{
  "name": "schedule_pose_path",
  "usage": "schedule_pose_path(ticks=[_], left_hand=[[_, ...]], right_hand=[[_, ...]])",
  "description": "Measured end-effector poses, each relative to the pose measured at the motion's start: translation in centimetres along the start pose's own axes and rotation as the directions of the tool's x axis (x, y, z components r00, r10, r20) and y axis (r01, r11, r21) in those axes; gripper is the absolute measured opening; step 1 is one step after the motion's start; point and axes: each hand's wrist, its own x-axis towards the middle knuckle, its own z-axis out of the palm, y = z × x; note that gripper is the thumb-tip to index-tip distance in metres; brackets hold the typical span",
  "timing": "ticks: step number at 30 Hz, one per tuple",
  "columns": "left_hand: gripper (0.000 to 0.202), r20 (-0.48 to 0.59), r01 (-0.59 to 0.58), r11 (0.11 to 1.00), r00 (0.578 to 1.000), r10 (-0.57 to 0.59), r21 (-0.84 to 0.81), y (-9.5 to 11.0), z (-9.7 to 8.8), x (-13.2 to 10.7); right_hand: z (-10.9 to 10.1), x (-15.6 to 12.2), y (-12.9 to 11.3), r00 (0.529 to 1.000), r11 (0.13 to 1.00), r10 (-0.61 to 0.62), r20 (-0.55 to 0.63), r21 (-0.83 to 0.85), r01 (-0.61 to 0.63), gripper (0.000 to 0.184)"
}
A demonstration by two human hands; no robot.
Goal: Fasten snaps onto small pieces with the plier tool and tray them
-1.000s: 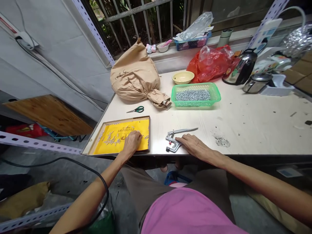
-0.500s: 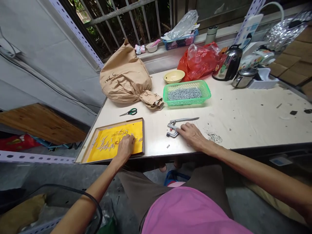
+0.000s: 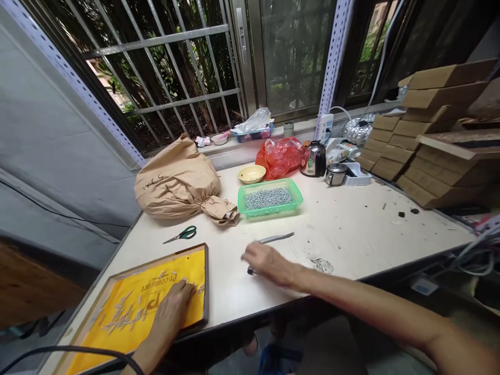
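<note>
At twelve o'clock from the right hand (image 3: 267, 264), the green basket (image 3: 273, 210) contains metal pieces (image 3: 268, 198); at eight, the yellow-lined tray (image 3: 195, 268) contains loose pins (image 3: 121, 315) beside the curled left hand (image 3: 172, 306). Both grips: cannot tell.

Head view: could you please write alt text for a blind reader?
A person's left hand is over a yellow-lined tray of small pieces; the right hand partly hides a gray tool. Behind stands a green basket of metal pieces.

A pale counter (image 3: 351, 224) (its surface bearing dark specks and smudges) stands beneath a metal-barred window (image 3: 156, 41) admitting daylight, with a grey-white wall (image 3: 50, 130) at left and perforated lilac uprights (image 3: 335, 52) beside the window.
</note>
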Motion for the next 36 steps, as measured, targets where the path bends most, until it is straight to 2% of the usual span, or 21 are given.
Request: schedule_pose_path(ticks=[2,3,5,6,8,10,13,15,16,18,19,21,23,25,28,33,36], left_hand=[[0.03,0.012,-0.006,1.0,1.0,0.006,0.004,0.1,-0.1,0.1],[0.03,0.016,-0.01,1.0,1.0,0.01,0.007,0.1,-0.1,0.1],[0.029,0.02,-0.028,1.0,0.999,0.028,0.008,0.2,-0.1,0.2],[0.029,0.019,-0.034,0.999,0.999,0.034,0.01,0.3,-0.1,0.2],[0.028,0.027,-0.038,0.999,0.999,0.037,0.024,0.4,-0.1,0.3],[0.027,0.043,-0.035,0.998,0.999,0.032,0.056,0.7,-0.3,0.3],[0.025,0.007,-0.04,0.996,0.999,0.04,0.085,1.4,-0.8,0.5],[0.022,-0.058,-0.011,1.0,0.998,0.011,-0.004,2.2,-1.3,0.7],[0.02,-0.066,0.026,0.994,0.997,-0.033,-0.102,2.8,-1.6,0.8],[0.019,0.005,0.139,0.913,0.989,-0.149,-0.383,4.5,-2.1,0.9],[0.021,0.082,0.201,0.823,0.979,-0.187,-0.531,5.7,-2.3,1.0],[0.028,0.227,0.291,0.58,0.957,-0.182,-0.761,8.2,-2.5,0.9],[0.033,0.316,0.348,0.371,0.938,-0.145,-0.861,10.6,-2.4,0.9],[0.036,0.371,0.394,0.253,0.919,-0.137,-0.883,12.6,-1.9,0.9],[0.033,0.439,0.463,0.195,0.885,-0.158,-0.864,14.0,-0.8,1.1],[0.024,0.598,0.617,0.141,0.786,-0.154,-0.774,14.3,0.7,1.7],[0.022,0.63,0.642,0.111,0.766,-0.126,-0.758,14.4,1.1,1.9]], right_hand=[[-2.6,2.0,2.6,0.979,0.985,0.164,-0.12,-0.031,-0.169,0.023],[-3.8,2.7,3.6,0.951,0.96,0.265,-0.158,-0.047,-0.276,0.027],[-5.1,3.1,4.7,0.905,0.908,0.397,-0.154,-0.078,-0.412,0.029],[-5.2,2.7,4.7,0.901,0.898,0.421,-0.105,-0.092,-0.43,0.027],[-3.9,1.0,3.8,0.912,0.911,0.407,0.059,-0.1,-0.4,0.023],[-1.6,-1.6,2.5,0.902,0.924,0.383,0.197,-0.092,-0.372,0.023],[1.6,-5.1,1.0,0.885,0.914,0.405,0.229,-0.094,-0.394,0.017],[2.5,-6.4,0.8,0.892,0.918,0.396,0.215,-0.077,-0.389,0.019],[2.7,-6.8,0.9,0.894,0.92,0.39,0.22,-0.068,-0.385,0.021],[2.7,-6.9,1.2,0.896,0.927,0.373,0.242,-0.06,-0.37,0.023],[2.6,-6.8,1.4,0.898,0.932,0.361,0.252,-0.059,-0.359,0.023],[2.5,-6.6,1.4,0.91,0.945,0.325,0.258,-0.052,-0.323,0.021],[2.4,-6.6,1.1,0.924,0.957,0.289,0.248,-0.04,-0.289,0.02],[2.3,-6.8,0.7,0.932,0.963,0.268,0.245,-0.026,-0.27,0.019],[2.3,-7.2,0.3,0.939,0.967,0.246,0.24,-0.002,-0.253,0.019],[2.3,-7.3,0.2,0.941,0.969,0.24,0.237,-0.007,-0.245,0.018],[2.1,-7.2,0.1,0.938,0.967,0.248,0.243,0.0,-0.256,0.018]])
